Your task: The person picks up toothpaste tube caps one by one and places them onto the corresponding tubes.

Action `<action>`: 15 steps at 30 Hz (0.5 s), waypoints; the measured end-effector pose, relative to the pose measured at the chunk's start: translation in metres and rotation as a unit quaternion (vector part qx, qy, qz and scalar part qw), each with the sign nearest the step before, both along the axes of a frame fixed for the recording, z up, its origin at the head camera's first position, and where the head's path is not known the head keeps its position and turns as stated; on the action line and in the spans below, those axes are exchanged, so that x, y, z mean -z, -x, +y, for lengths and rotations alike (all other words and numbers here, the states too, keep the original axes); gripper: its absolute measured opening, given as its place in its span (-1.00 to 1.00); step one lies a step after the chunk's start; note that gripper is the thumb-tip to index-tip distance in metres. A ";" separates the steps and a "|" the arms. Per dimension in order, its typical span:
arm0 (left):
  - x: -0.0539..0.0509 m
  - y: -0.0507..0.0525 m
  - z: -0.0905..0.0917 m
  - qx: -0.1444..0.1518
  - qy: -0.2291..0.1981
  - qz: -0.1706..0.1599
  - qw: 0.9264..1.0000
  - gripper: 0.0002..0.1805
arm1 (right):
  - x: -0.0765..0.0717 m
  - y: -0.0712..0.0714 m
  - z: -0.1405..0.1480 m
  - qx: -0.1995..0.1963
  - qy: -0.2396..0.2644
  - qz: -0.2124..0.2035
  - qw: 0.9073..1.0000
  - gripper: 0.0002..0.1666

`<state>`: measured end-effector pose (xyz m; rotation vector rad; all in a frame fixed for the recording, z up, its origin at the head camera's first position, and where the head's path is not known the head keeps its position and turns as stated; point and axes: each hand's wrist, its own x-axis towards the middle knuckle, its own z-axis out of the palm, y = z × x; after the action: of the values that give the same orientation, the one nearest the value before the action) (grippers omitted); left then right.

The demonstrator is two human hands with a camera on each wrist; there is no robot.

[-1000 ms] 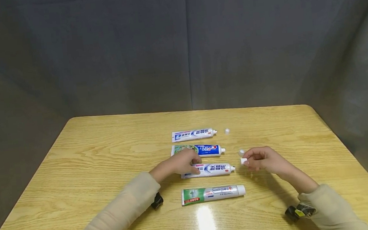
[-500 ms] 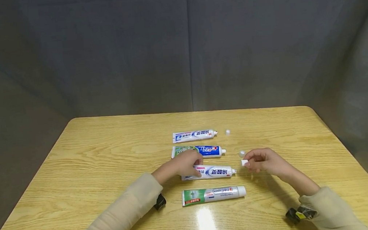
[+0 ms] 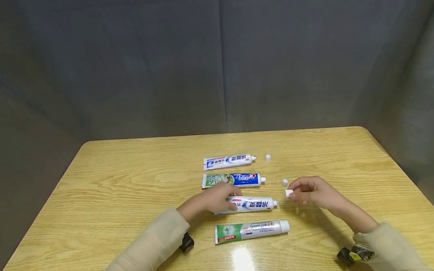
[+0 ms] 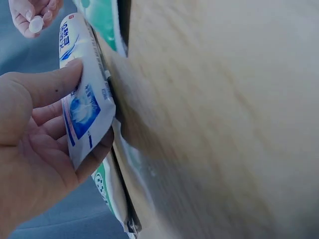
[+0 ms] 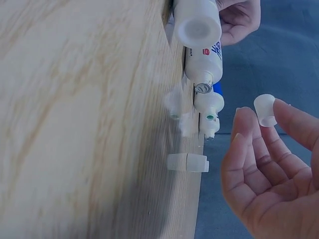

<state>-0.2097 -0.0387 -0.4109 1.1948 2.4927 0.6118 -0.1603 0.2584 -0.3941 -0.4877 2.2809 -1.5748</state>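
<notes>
My left hand [image 3: 218, 197] grips the tail half of a white toothpaste tube [image 3: 254, 203] with blue lettering, thumb on top and fingers beneath in the left wrist view. The tube's bare nozzle [image 5: 203, 88] points right, toward my other hand. Between thumb and fingertips, my right hand [image 3: 315, 192] pinches a small white cap [image 5: 265, 110], held above the table just right of that nozzle. A gap separates cap and nozzle. Behind lie a blue and green Crest tube [image 3: 246, 179] and another white toothpaste tube [image 3: 228, 161], both uncapped.
Nearest me lies a green and silver toothpaste tube [image 3: 252, 231] with its white cap on. Two loose white caps stand on the wooden table [image 3: 128, 182]: one cap [image 3: 285, 182] by the Crest tube, another cap [image 3: 268, 157] by the farthest tube. Grey cloth [image 3: 157, 72] hangs behind.
The head view has tilted slightly, so everything sits a little lower in it. Both hands keep their hold, and the tube in my left hand has shifted very slightly toward me.
</notes>
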 end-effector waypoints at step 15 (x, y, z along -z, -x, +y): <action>0.000 -0.003 -0.006 0.008 -0.022 0.009 1.000 -0.69 | -0.002 -0.003 0.003 0.015 -0.008 -0.007 1.000 -0.66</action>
<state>-0.2069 -0.0448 -0.4109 1.2407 2.4943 0.6566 -0.1572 0.2619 -0.3925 -0.4404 2.2982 -1.5686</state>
